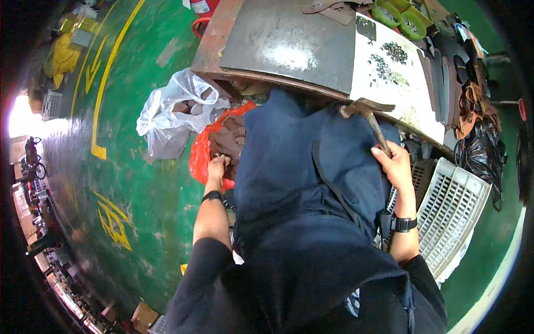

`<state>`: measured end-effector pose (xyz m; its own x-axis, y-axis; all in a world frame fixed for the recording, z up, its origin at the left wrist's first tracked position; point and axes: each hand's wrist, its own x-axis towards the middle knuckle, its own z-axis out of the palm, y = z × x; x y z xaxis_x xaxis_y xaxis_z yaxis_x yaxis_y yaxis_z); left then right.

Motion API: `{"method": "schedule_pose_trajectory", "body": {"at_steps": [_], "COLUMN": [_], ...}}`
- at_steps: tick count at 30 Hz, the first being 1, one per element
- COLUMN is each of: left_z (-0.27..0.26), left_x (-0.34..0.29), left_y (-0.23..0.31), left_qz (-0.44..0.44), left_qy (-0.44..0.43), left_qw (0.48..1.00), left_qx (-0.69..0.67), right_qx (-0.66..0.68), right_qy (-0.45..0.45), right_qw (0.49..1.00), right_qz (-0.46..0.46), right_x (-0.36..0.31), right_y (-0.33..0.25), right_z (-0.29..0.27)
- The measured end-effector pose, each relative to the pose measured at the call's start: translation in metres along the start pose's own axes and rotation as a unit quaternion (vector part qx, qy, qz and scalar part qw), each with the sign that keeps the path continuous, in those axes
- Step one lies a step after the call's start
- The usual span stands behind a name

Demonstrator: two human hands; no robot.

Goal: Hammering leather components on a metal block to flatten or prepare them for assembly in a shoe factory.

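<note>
My right hand is closed round the wooden handle of a hammer, whose metal head lies over the table's front edge, above my lap. At the left, my left hand reaches down to an orange-red plastic bag of brown pieces that look like leather. Its fingers are curled together at the pieces; what they hold, if anything, is too small to make out. A dark blue apron covers my lap between the two hands.
Ahead stands a table with a dark metal plate and a white board carrying small metal parts. Green bowls of parts and leather strips lie at the far right. A white plastic bag and a white crate flank me.
</note>
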<state>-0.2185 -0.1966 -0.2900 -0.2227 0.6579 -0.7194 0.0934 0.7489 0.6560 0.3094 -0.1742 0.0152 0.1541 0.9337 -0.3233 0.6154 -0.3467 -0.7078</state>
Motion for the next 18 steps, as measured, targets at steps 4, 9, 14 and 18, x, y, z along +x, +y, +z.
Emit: {"method": "schedule_pose_trajectory", "body": {"at_steps": [4, 9, 14, 18], "left_z": [0.003, 0.001, 0.104, 0.2], "left_x": [-0.042, -0.076, -0.113, -0.088], "left_y": [0.113, 0.265, 0.411, 0.481], "left_qz": [0.118, 0.311, 0.559, 0.607], "left_qy": [0.045, 0.066, -0.014, 0.065], "left_qw": [0.984, 0.948, 0.814, 0.661], "left_qx": [-0.123, -0.027, 0.156, 0.436], "right_qx": [0.035, -0.01, 0.024, 0.043], "right_qy": [0.013, 0.011, 0.003, 0.003], "right_qw": [0.999, 1.0, 0.999, 0.998], "right_qz": [-0.016, -0.027, -0.032, -0.044], "right_x": [0.002, 0.009, 0.006, 0.006], "right_y": [0.004, -0.001, -0.015, 0.003], "right_z": [-0.003, 0.0, -0.006, -0.002]}}
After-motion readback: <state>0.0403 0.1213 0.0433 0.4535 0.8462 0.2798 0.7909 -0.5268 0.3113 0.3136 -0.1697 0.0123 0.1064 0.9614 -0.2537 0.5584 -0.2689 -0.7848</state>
